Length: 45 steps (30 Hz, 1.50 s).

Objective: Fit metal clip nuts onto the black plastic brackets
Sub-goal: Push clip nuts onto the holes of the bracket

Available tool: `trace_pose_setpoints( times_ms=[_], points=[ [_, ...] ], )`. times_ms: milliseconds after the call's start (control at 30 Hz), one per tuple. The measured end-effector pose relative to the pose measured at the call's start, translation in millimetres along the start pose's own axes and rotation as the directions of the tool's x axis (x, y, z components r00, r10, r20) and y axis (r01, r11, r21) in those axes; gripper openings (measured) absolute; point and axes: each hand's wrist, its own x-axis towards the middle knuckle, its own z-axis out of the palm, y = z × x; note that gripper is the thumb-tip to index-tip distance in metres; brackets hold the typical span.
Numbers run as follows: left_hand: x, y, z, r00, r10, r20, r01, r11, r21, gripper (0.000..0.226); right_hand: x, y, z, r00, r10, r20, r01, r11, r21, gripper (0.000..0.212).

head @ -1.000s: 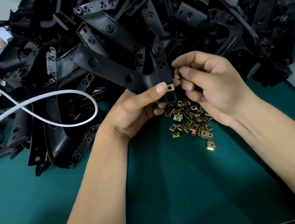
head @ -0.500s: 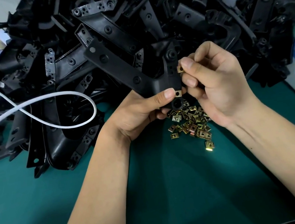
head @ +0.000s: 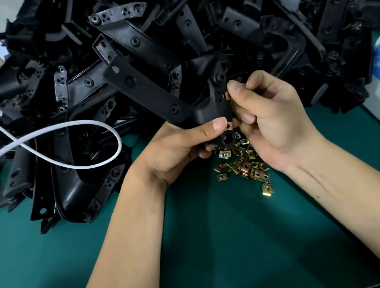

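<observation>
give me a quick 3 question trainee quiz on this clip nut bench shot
1. True or false: the left hand grips the black bracket.
2. What does the right hand pinch against the bracket's upper tab? A) a clip nut B) the white cable C) nothing
3. Fill in: the loose clip nuts lie on the ____ mat.

Key: 1 true; 2 A; 3 green. One fitted nut already sits by the left thumb.
</observation>
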Motion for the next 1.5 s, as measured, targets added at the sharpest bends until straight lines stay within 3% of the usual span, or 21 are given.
trace_pose_setpoints(
  times_ms=[167, 300, 400, 533, 667, 900, 1033, 1100, 1167, 1233, 1367, 1500],
  points=[
    [0.0, -0.6, -2.7, 0.998, 0.060, -0.007, -0.060, 0.998, 0.034, 0.044, 2.1, 0.8, -2.1, 0.999, -0.015, 0.031, 0.020, 0.986, -0.166, 0.013],
    [-0.2, -1.3, -8.4, 0.998, 0.062, 0.023, -0.062, 0.998, -0.007, 0.063, 4.7, -3.3, -5.1, 0.993, 0.040, 0.114, -0.009, 0.965, -0.262, 0.023],
    [-1.1, -3.3, -12.1, 0.993, 0.071, 0.094, -0.069, 0.997, -0.023, 0.041, 6.0, -5.7, -6.2, 0.988, 0.046, 0.147, -0.006, 0.965, -0.262, 0.019],
    [-0.3, -2.0, -9.8, 0.995, 0.044, 0.094, -0.042, 0.999, -0.030, 0.045, 1.9, 1.4, -3.5, 0.995, -0.026, 0.102, 0.052, 0.962, -0.270, 0.026],
    [-0.9, 0.4, -12.7, 0.993, -0.018, 0.117, 0.019, 1.000, -0.002, 0.017, 2.2, 0.6, -3.1, 0.994, -0.014, 0.105, 0.045, 0.952, -0.302, 0.020],
    [-2.7, 4.9, -15.9, 0.990, -0.069, 0.122, 0.062, 0.996, 0.060, 0.020, 0.4, 3.9, -1.8, 0.993, 0.090, 0.073, -0.068, 0.963, -0.262, 0.022],
    [-1.2, 4.4, -12.1, 0.997, -0.044, 0.057, 0.038, 0.994, 0.098, 0.053, -2.1, 9.5, 2.1, 0.999, 0.040, -0.010, -0.041, 0.963, -0.268, 0.025],
    [0.1, 2.6, -9.9, 0.999, -0.040, 0.019, 0.038, 0.994, 0.107, 0.052, -2.8, 11.3, 3.4, 0.999, 0.003, -0.047, -0.016, 0.960, -0.279, 0.028],
    [1.1, 0.7, -10.4, 0.999, -0.029, 0.027, 0.027, 0.997, 0.070, 0.047, -3.0, 11.3, 3.9, 0.999, -0.025, -0.036, 0.013, 0.956, -0.292, 0.031],
    [0.7, -1.3, -10.3, 0.992, -0.005, 0.124, 0.008, 1.000, -0.027, 0.049, -2.4, 7.5, 3.4, 0.999, -0.029, 0.043, 0.041, 0.949, -0.311, 0.031],
    [1.7, -1.2, -6.4, 0.962, 0.039, 0.271, 0.018, 0.978, -0.206, 0.045, 0.3, -5.3, -0.5, 0.975, 0.059, 0.214, -0.006, 0.971, -0.239, 0.026],
    [3.6, -5.1, -10.5, 0.961, 0.067, 0.268, -0.006, 0.974, -0.224, 0.045, 0.6, -6.5, -0.7, 0.978, 0.061, 0.198, -0.013, 0.972, -0.236, 0.023]
  ],
)
